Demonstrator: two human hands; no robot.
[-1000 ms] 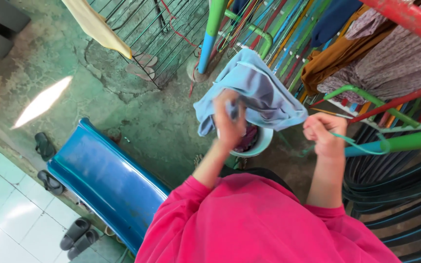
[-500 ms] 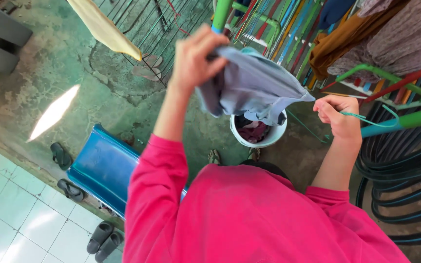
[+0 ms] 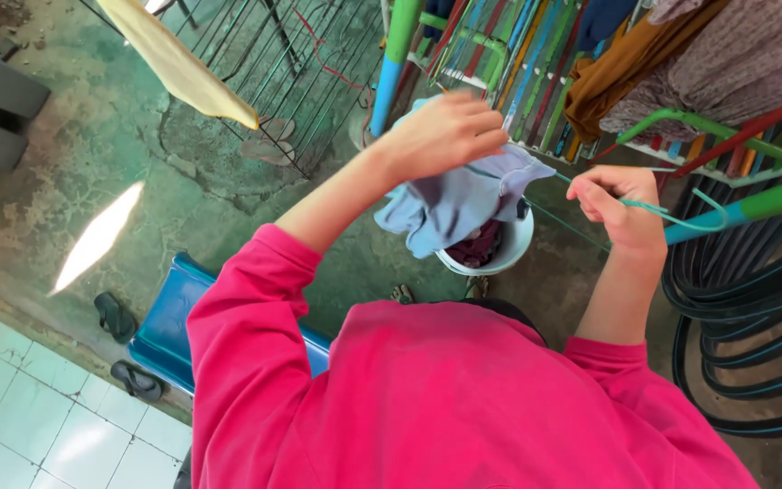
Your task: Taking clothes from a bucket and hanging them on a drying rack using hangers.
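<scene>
One white bucket holds dark-red laundry; left hand grips blue garment, right hand pinches green hanger.

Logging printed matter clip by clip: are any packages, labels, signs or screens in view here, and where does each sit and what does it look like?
None in view: no package, label, sign or screen shows.
Left hand: grips a pale blue cloth above a white bucket.
Right hand: grips a thin green hanger by the coloured rack.
</scene>
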